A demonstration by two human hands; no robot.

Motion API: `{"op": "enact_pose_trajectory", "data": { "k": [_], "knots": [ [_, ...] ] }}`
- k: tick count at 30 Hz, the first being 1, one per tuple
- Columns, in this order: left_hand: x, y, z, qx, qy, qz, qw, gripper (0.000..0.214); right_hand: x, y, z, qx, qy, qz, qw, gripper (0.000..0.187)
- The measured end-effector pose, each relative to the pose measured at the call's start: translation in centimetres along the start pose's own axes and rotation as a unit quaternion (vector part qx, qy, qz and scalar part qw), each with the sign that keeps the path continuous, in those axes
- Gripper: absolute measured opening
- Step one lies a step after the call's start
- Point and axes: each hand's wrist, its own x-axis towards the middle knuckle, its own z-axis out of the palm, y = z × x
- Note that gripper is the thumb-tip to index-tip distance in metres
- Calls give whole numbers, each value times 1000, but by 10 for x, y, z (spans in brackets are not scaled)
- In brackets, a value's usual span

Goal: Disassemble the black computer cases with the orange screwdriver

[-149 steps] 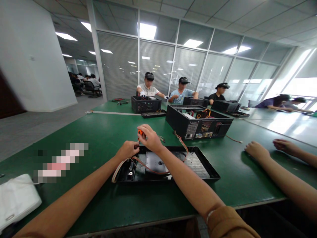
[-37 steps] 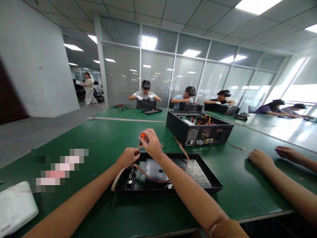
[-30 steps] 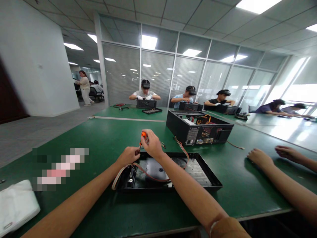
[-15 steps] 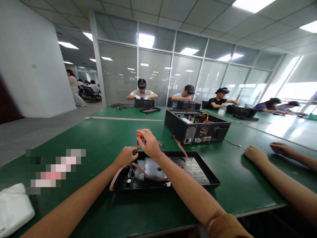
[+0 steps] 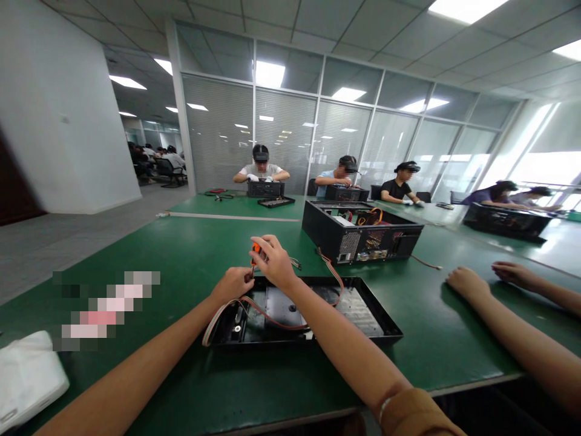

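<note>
My right hand (image 5: 273, 263) is closed round the orange handle of a small screwdriver (image 5: 255, 248), held upright over the far left corner of a black case panel (image 5: 363, 309) lying flat on the green table (image 5: 190, 242). My left hand (image 5: 232, 283) is pinched shut at the screwdriver's lower end, by the panel's rim; what it grips is hidden. A red and grey ribbon cable (image 5: 222, 309) loops across the panel, and another strand runs toward an open black computer case (image 5: 361, 233) behind it.
A white cloth (image 5: 27, 375) lies at the near left. Another person's two hands (image 5: 467, 281) rest on the table at the right. Several people work on computer cases at the far end. A second black case (image 5: 506, 221) stands at the far right.
Both hands stay at the panel's corner, the right fingers shifting slightly on the orange handle. At the far right a black case has come into view. A walking person at the left has gone.
</note>
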Motion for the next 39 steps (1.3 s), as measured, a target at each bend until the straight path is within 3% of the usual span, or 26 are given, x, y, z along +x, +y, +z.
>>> {"op": "enact_pose_trajectory", "data": {
  "k": [23,39],
  "knots": [
    [-1,5,-5,-12,-4,-9,1000,11,2,-3,-3,41,4,-40,998,37],
    [0,5,-5,-11,-12,-14,1000,12,0,-3,-2,21,-12,-12,1000,36]
  ]
}}
